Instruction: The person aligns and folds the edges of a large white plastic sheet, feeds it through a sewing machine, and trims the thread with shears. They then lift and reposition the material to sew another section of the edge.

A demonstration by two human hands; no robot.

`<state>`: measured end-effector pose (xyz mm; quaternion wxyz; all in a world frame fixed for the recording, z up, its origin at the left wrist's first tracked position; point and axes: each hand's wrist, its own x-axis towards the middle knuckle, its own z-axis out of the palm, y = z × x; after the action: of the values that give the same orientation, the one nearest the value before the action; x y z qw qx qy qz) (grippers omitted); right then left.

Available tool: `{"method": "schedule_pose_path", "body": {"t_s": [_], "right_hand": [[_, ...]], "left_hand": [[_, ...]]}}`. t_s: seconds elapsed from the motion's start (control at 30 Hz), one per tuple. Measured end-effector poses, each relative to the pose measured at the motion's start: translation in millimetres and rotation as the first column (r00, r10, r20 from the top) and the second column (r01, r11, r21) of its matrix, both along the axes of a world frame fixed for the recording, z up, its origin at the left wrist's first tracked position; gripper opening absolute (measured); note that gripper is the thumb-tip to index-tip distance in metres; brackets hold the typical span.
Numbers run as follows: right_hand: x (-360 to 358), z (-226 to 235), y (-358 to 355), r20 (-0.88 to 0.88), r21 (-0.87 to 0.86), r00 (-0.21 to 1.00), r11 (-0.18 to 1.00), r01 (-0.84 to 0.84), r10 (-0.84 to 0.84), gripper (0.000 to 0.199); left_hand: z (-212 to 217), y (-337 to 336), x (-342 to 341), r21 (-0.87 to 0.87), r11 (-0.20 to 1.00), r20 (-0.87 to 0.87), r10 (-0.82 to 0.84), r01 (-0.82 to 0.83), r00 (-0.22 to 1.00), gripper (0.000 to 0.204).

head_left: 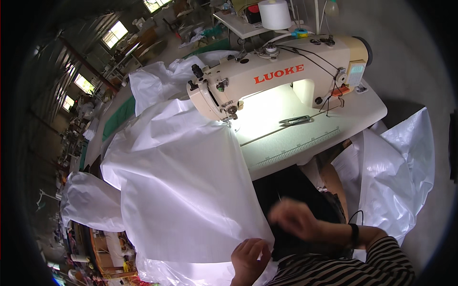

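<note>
A large glossy white sheet (186,190) lies under the needle end of a cream sewing machine (286,66) and hangs down toward my lap. Its near right corner is pinched in the curled fingers of my left hand (250,260). My right hand (296,219) is over my dark-clothed lap, right of the sheet and apart from it. Motion smears its fingers, so whether it holds anything does not show. On the lit machine bed rests a pair of thread snips (295,121), away from both hands.
More white sheeting (396,167) is bunched at the right of the table, and another piece (90,200) bulges out at the left. A white thread cone (274,14) stands behind the machine. A printed ruler scale (303,147) runs along the table's front edge.
</note>
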<state>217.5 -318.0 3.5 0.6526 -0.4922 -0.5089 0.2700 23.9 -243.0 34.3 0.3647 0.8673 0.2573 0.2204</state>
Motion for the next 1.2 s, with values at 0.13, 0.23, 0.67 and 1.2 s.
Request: {"method": "schedule_pose_path", "body": {"t_s": [0.13, 0.23, 0.67, 1.2], "right_hand": [[-13.9, -14.8, 61.7, -0.188, -0.432, 0.965, 0.867, -0.249, 0.183, 0.045], [21.3, -0.9, 98.8, 0.432, -0.477, 0.901, 0.838, 0.264, -0.038, 0.051], [11.3, -23.7, 138.9, 0.888, -0.382, 0.444, 0.727, 0.571, 0.118, 0.062], [10.1, -27.3, 77.2, 0.555, -0.361, 0.826, 0.865, 0.349, -0.101, 0.053]], "left_hand": [[-3.9, 14.1, 13.7, 0.397, 0.876, -0.076, -0.264, 0.272, 0.961, 0.017], [-3.0, 23.1, 17.9, 0.347, 0.883, -0.025, -0.329, 0.317, 0.944, 0.019], [-9.8, 74.8, 41.6, 0.302, 0.881, -0.182, -0.323, 0.365, 0.929, 0.011], [-79.4, -9.9, 73.6, -0.63, 0.703, 0.043, -0.395, 0.331, 0.918, 0.049]]}}
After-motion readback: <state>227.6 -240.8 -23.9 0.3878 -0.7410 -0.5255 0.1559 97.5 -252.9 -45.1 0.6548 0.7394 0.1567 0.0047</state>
